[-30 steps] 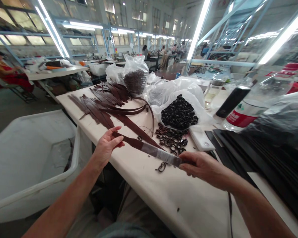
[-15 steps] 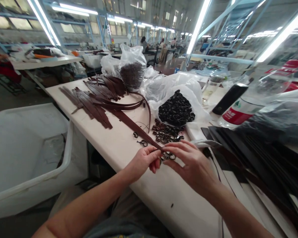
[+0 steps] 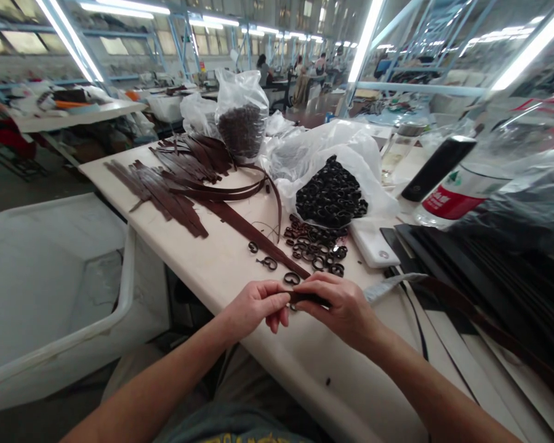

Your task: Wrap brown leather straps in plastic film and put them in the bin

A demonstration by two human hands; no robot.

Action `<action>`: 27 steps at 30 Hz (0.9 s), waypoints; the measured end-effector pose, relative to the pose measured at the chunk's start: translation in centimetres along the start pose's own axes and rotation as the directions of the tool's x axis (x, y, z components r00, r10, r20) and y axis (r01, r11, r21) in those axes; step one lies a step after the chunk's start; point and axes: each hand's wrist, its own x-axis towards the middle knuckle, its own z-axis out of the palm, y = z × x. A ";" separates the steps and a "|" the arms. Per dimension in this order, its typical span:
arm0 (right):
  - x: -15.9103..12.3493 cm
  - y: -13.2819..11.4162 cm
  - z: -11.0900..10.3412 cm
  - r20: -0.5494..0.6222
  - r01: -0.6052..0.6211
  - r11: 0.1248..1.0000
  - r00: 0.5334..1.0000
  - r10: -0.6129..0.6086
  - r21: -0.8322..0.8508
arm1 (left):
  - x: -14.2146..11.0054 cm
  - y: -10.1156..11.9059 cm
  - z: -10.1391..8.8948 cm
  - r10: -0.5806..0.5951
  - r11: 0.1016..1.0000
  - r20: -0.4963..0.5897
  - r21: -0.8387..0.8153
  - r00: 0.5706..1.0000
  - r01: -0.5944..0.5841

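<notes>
Between my hands, low over the table's near edge, is a dark brown leather strap (image 3: pixel 301 298). My left hand (image 3: pixel 258 306) pinches its end between thumb and forefinger. My right hand (image 3: pixel 344 303) is closed on the same strap just to the right, its fingers covering part of it. Whether this piece joins the long brown strip (image 3: pixel 252 235) lying diagonally behind my hands, I cannot tell. A dark belt loop (image 3: pixel 292 279) lies just beyond my fingertips, and several more loops (image 3: pixel 316 247) are heaped behind my right hand.
Brown leather strips (image 3: pixel 166 194) are spread at the table's far left. An open plastic bag of black loops (image 3: pixel 331 194) stands behind the heap. At right are a white box-like object (image 3: pixel 373 246), a bottle (image 3: pixel 447 200) and stacked black strips (image 3: pixel 493 264). A white bin (image 3: pixel 128 277) adjoins the left edge.
My right hand has closed in on the strap and shifted slightly down, from spread fingers to a grip. The view has shifted a little, and a strap with a greyish underside now shows at right.
</notes>
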 end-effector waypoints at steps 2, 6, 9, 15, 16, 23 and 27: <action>-0.2 0.0 0.3 0.022 0.019 0.999 1.000 -0.018 -0.038 | -0.1 -0.3 0.0 0.005 1.000 -0.042 -0.001 0.999 -0.005; -0.4 -0.3 0.7 0.044 0.073 0.985 0.997 -0.066 -0.154 | -0.1 -0.6 0.1 0.008 1.000 -0.062 -0.004 0.998 -0.008; -0.3 -0.5 0.7 0.044 0.097 0.967 0.995 -0.089 -0.236 | 0.1 -0.6 0.1 0.004 1.000 -0.049 0.020 0.999 -0.003; 0.2 0.1 -0.8 0.027 0.042 0.957 0.999 -0.035 -0.287 | 2.5 0.6 -1.1 0.075 0.972 -0.034 0.227 0.997 -0.066; 0.3 0.4 -1.3 -0.002 0.023 0.955 1.000 -0.024 -0.297 | 3.3 1.0 -1.4 0.150 0.939 -0.059 0.320 0.987 -0.123; 0.8 1.4 -3.4 -0.146 -0.048 0.945 0.989 0.000 -0.323 | 9.6 2.6 -2.5 0.491 0.270 0.174 0.901 0.854 -0.339; 0.7 1.5 -3.4 -0.182 -0.060 0.942 0.983 -0.002 -0.330 | 12.0 1.9 -2.1 0.390 0.026 0.275 0.951 0.879 -0.309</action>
